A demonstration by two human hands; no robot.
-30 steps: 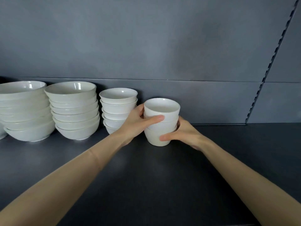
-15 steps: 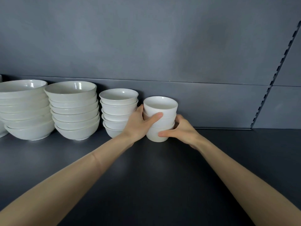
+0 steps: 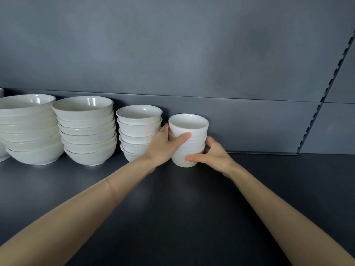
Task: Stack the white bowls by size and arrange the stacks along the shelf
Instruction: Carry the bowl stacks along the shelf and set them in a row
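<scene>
A dark grey wall (image 3: 172,45) backs the scene, with a notched rail (image 3: 326,93) running slantwise down its right side. Below it lies the dark shelf (image 3: 182,217), its right half bare. Along the back of the shelf four stacks of white bowls stand in a row. The widest stack (image 3: 28,131) sits at the far left, partly cut by the frame edge. Just beside it is the second stack (image 3: 86,131) of somewhat narrower bowls. Next comes the third stack (image 3: 137,129), smaller again, its lower right hidden behind a wrist. The smallest stack (image 3: 188,139), of cup-like bowls, stands on the shelf close beside the third; whether they touch cannot be told. Both hands clasp this smallest stack: the left hand (image 3: 163,144) wraps its left side with the thumb across the front, and the right hand (image 3: 213,156) presses its lower right side.
</scene>
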